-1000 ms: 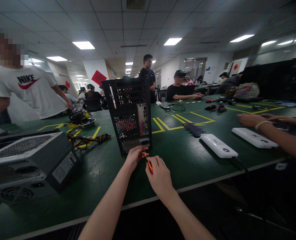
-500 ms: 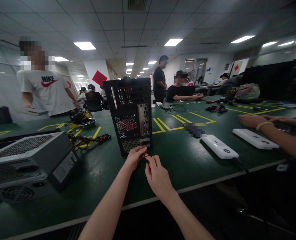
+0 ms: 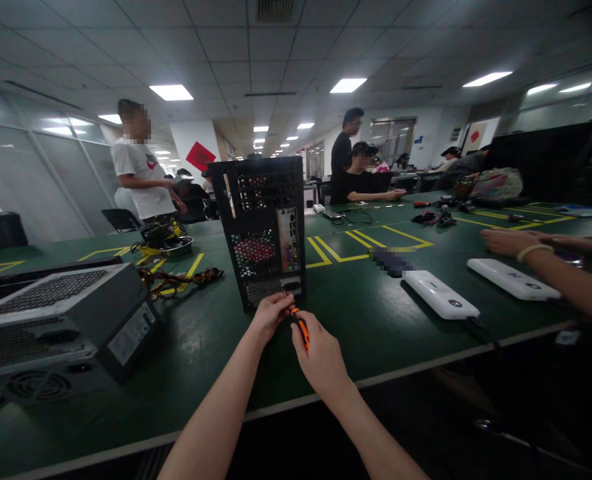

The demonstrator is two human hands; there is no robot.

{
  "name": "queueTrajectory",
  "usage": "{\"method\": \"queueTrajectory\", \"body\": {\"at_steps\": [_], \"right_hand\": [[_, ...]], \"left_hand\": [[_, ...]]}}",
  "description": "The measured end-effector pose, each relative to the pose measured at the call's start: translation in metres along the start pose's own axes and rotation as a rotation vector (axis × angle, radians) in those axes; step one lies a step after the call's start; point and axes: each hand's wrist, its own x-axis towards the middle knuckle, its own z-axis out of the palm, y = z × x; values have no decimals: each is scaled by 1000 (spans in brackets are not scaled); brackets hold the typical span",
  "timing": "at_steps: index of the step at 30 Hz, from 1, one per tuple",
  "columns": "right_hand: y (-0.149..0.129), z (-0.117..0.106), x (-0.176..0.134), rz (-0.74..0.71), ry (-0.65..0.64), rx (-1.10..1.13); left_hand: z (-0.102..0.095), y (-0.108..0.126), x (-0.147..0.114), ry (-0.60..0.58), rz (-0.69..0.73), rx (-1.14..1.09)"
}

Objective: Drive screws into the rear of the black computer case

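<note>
A black computer case (image 3: 269,227) stands upright on the green table, its rear panel facing me. My right hand (image 3: 319,347) is closed round the orange and black handle of a screwdriver (image 3: 302,328), which points up toward the case's lower right corner. At the power supply (image 3: 263,291) in the bottom of the case, my left hand (image 3: 272,315) pinches with thumb and fingers close to the screwdriver's front end. Those fingers hide the tip, so I cannot see whether they grip the shaft or a small screw.
Loose grey power supplies (image 3: 76,327) are stacked at the left, with bundled cables (image 3: 191,280) and a metal bowl (image 3: 176,247) behind. White power banks (image 3: 441,295) lie to the right. A co-worker's arm (image 3: 551,257) reaches in from the right edge. People stand and sit beyond the table.
My right hand's fingers have shifted on the screwdriver, and more of its orange handle shows. My left hand stays at the case. The person in white has moved right and turned.
</note>
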Motion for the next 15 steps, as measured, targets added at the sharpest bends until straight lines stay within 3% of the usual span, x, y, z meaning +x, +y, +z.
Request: {"method": "queueTrajectory", "body": {"at_steps": [8, 15], "right_hand": [[1, 0, -1, 6, 22, -35], [0, -1, -1, 14, 34, -30]], "left_hand": [[2, 3, -1, 69, -10, -56], [-3, -1, 4, 50, 0, -60]]}}
